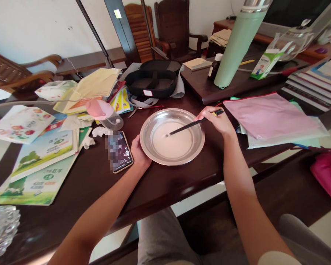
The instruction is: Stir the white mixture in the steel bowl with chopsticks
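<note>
A shallow round metal bowl (172, 161) stands on the dark wooden table, with a milky white liquid (176, 145) in its bottom. My left hand (140, 156) lies against the bowl's left side, its fingers partly hidden under the rim. In my right hand (217, 121) are black chopsticks (187, 127), gripped near their upper end above the bowl's right rim. Their tips reach down into the liquid near the middle. A lit phone (121, 152) lies just left of my left hand.
Books (41, 176), a tissue pack (22, 123) and a pink-lidded plastic cup (105, 114) lie to the left. A black case (151, 81) sits behind the bowl. Further right are a green thermos (238, 48), a brown bottle (215, 66) and a pink zip folder (270, 114).
</note>
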`<state>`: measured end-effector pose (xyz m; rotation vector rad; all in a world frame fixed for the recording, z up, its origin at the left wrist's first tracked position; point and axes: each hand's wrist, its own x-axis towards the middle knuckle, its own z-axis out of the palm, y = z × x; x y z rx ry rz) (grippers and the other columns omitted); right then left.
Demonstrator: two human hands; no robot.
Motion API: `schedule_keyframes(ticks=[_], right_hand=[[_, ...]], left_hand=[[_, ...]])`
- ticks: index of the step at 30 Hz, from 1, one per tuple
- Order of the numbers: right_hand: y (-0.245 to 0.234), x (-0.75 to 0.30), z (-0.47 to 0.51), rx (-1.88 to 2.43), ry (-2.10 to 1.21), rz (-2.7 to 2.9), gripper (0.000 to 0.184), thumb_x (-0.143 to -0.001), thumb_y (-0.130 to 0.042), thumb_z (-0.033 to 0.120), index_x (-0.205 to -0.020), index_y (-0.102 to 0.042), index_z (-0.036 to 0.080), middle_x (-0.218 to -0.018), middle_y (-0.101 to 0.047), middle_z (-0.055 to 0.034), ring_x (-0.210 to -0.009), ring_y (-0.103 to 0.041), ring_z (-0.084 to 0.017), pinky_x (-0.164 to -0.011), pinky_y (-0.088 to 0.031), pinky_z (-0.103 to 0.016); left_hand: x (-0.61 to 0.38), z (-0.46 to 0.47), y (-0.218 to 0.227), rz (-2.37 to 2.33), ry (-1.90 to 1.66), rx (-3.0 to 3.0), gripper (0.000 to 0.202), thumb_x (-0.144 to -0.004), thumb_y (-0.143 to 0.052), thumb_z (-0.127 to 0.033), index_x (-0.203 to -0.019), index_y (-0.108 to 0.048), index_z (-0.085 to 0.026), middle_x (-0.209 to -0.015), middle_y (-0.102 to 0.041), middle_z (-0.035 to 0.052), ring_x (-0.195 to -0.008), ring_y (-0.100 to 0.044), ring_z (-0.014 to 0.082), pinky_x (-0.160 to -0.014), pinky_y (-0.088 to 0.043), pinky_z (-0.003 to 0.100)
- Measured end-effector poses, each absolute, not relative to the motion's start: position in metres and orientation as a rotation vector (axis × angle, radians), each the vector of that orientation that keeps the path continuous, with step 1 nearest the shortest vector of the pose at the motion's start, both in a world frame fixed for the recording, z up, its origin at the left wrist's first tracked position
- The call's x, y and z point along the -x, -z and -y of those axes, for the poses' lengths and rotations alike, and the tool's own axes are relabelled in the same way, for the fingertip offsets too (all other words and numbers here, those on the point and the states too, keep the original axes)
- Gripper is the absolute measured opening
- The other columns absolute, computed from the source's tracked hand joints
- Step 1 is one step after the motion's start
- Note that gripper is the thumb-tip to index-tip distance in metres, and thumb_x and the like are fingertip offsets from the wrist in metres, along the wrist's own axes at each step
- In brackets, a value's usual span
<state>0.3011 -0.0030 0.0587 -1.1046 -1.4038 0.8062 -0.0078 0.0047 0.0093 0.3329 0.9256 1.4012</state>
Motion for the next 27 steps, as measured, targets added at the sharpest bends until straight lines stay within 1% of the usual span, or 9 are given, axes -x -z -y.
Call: schedule_keyframes(ticks=[3,6,8,10,13,17,20,23,27], right_hand=[[-0.057,-0.309,0.004,1.146,-0.702,1.277,0.054,-0.083,-0.08,0.077,-0.063,-0.075,0.026,-0.066,-0.078,-0.003,-0.074,-0.079,-0.025,-0.09,-0.062,-0.042],[-0.056,-0.314,0.005,1.113,-0.72,1.241,0.057,-0.086,-0.077,0.076,-0.057,-0.071,0.027,-0.062,-0.075,-0.0025,-0.068,-0.077,-0.024,-0.085,-0.062,-0.041],[-0.057,-0.311,0.006,1.075,-0.816,1.327,0.054,-0.086,-0.079,0.073,-0.059,-0.073,0.027,-0.064,-0.077,-0.0031,-0.068,-0.077,-0.024,-0.082,-0.061,-0.04],[-0.059,-0.305,0.005,1.056,-0.878,1.422,0.05,-0.085,-0.081,0.072,-0.064,-0.077,0.027,-0.07,-0.08,-0.0039,-0.073,-0.079,-0.025,-0.083,-0.062,-0.04],[-0.06,-0.301,0.004,1.092,-0.82,1.425,0.05,-0.082,-0.082,0.074,-0.068,-0.078,0.027,-0.073,-0.081,-0.004,-0.079,-0.08,-0.026,-0.088,-0.062,-0.042],[-0.057,-0.312,0.005,1.141,-0.701,1.255,0.053,-0.085,-0.079,0.075,-0.062,-0.073,0.027,-0.066,-0.078,-0.0027,-0.073,-0.079,-0.025,-0.09,-0.062,-0.043],[-0.056,-0.313,0.006,1.098,-0.782,1.288,0.054,-0.086,-0.079,0.074,-0.059,-0.073,0.027,-0.065,-0.077,-0.003,-0.07,-0.078,-0.024,-0.085,-0.062,-0.042],[-0.057,-0.304,0.005,1.077,-0.873,1.411,0.051,-0.084,-0.082,0.073,-0.065,-0.077,0.026,-0.071,-0.08,-0.0042,-0.074,-0.079,-0.025,-0.085,-0.061,-0.041],[-0.059,-0.306,0.004,1.139,-0.767,1.343,0.052,-0.081,-0.082,0.076,-0.066,-0.077,0.027,-0.07,-0.08,-0.0037,-0.077,-0.08,-0.026,-0.091,-0.062,-0.043]], left_hand=[[0.008,-0.005,-0.01,-0.924,-1.406,-0.331,0.025,-0.078,-0.078,-0.042,-0.064,-0.071,-0.022,-0.071,-0.077,-0.0001,-0.067,-0.071,0.0198,-0.079,-0.061,0.035],[0.008,-0.005,-0.01,-0.927,-1.405,-0.328,0.024,-0.079,-0.076,-0.041,-0.065,-0.072,-0.022,-0.073,-0.078,0.0006,-0.069,-0.071,0.0205,-0.08,-0.061,0.036],[0.008,-0.005,-0.01,-0.931,-1.4,-0.325,0.024,-0.08,-0.075,-0.041,-0.065,-0.072,-0.022,-0.074,-0.078,0.0011,-0.071,-0.072,0.0218,-0.082,-0.06,0.037],[0.008,-0.005,-0.009,-0.935,-1.398,-0.33,0.025,-0.081,-0.076,-0.042,-0.066,-0.072,-0.023,-0.074,-0.078,0.0013,-0.074,-0.073,0.0234,-0.085,-0.06,0.038],[0.008,-0.005,-0.008,-0.936,-1.402,-0.343,0.026,-0.081,-0.077,-0.044,-0.067,-0.071,-0.023,-0.074,-0.078,0.0011,-0.076,-0.074,0.0242,-0.086,-0.059,0.038],[0.008,-0.005,-0.008,-0.937,-1.406,-0.338,0.026,-0.082,-0.077,-0.043,-0.066,-0.072,-0.023,-0.074,-0.078,0.0013,-0.077,-0.074,0.0241,-0.085,-0.059,0.037],[0.009,-0.005,-0.008,-0.935,-1.397,-0.337,0.025,-0.082,-0.076,-0.043,-0.068,-0.074,-0.023,-0.074,-0.078,0.0017,-0.08,-0.076,0.0252,-0.087,-0.06,0.038],[0.008,-0.005,-0.009,-0.934,-1.396,-0.329,0.025,-0.082,-0.075,-0.043,-0.067,-0.074,-0.022,-0.073,-0.078,0.0012,-0.076,-0.075,0.0239,-0.086,-0.06,0.038],[0.007,-0.005,-0.009,-0.931,-1.405,-0.323,0.026,-0.082,-0.075,-0.042,-0.065,-0.071,-0.022,-0.072,-0.078,0.001,-0.072,-0.072,0.0219,-0.084,-0.06,0.037]])
